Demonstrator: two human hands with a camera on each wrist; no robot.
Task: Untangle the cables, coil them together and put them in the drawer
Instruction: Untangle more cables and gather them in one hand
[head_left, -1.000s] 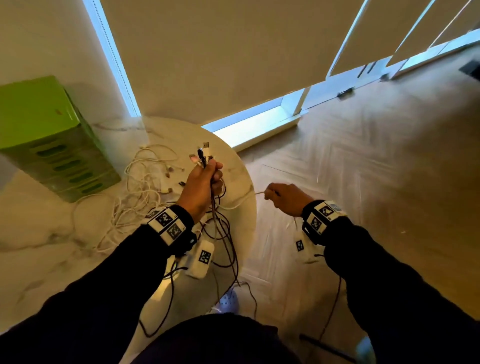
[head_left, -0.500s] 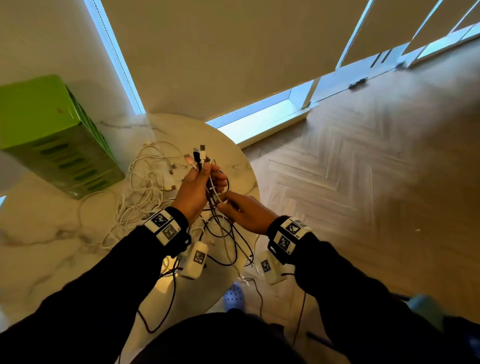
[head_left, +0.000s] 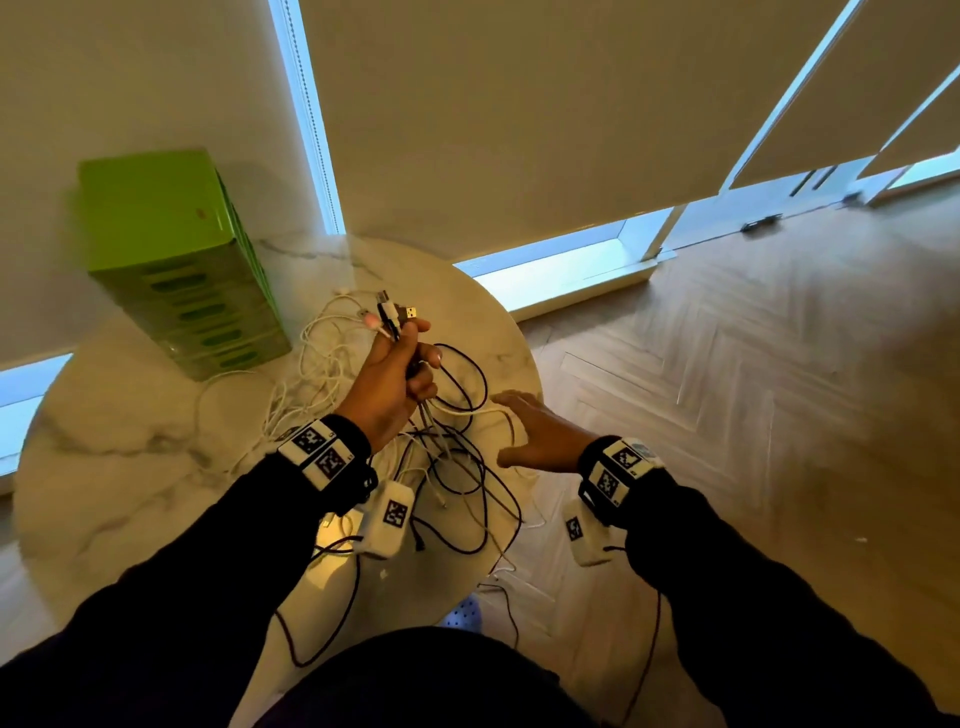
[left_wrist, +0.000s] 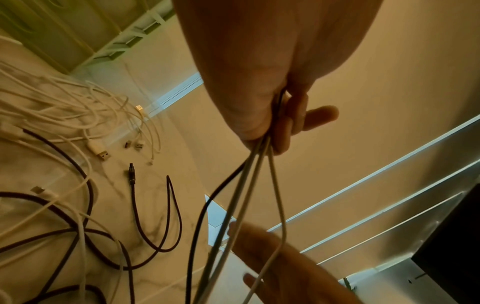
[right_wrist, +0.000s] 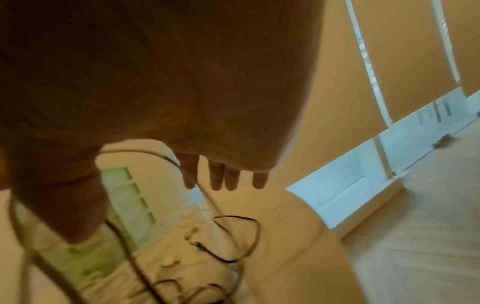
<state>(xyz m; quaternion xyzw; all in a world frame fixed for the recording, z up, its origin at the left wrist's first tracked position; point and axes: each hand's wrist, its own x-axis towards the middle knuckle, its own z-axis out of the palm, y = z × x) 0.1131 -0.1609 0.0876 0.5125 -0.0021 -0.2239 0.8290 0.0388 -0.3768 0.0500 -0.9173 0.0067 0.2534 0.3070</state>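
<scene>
My left hand (head_left: 400, 364) grips a bunch of black and white cables just below their plugs (head_left: 395, 312), which stick up above the fist. In the left wrist view the held cables (left_wrist: 249, 185) hang down from the left hand (left_wrist: 272, 115). My right hand (head_left: 530, 431) hovers open with straight fingers (right_wrist: 223, 176) over the table's right edge, and a white cable (head_left: 478, 410) runs across its fingertips. A tangle of white cables (head_left: 317, 374) and dark cables (head_left: 462, 467) lies on the round marble table (head_left: 130, 467). The green drawer unit (head_left: 182, 260) stands at the back left.
The table edge (head_left: 530, 364) curves close to my right hand, with wood floor (head_left: 753, 415) beyond. Some cables hang off the table's near edge toward a shoe (head_left: 465, 616). Roller blinds (head_left: 519, 130) and window frames stand behind the table.
My right hand let go of the cables near the left hand, opened and moved right and toward me. The left hand stays raised with the bunch of plugs.
</scene>
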